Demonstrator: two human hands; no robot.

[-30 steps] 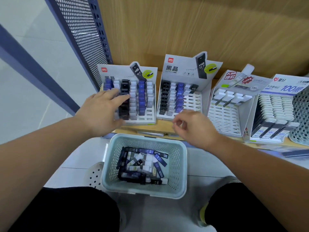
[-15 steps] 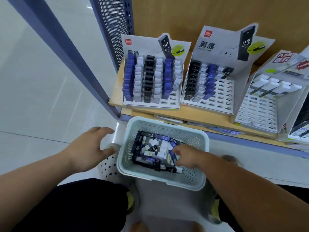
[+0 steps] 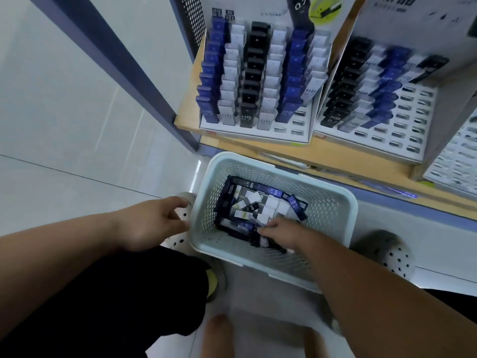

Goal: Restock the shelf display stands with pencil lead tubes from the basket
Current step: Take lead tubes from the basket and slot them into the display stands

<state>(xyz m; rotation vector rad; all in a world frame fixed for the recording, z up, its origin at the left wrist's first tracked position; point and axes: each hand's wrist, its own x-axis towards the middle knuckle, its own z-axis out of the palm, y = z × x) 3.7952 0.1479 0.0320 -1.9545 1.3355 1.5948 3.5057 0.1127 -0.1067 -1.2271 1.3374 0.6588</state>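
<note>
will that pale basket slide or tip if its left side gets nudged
Probably slides: the basket appears to rest on glossy floor tile, which looks slick. Tipping seems unlikely: it is wide and low, with the lead tubes lying at its bottom. Perforated plastic walls suggest it is light.

The basket (image 3: 333, 210) is matt perforated plastic, the shelf (image 3: 188, 113) smooth pale wood (or veneer), the floor (image 3: 64, 112) glossy tile.
</note>
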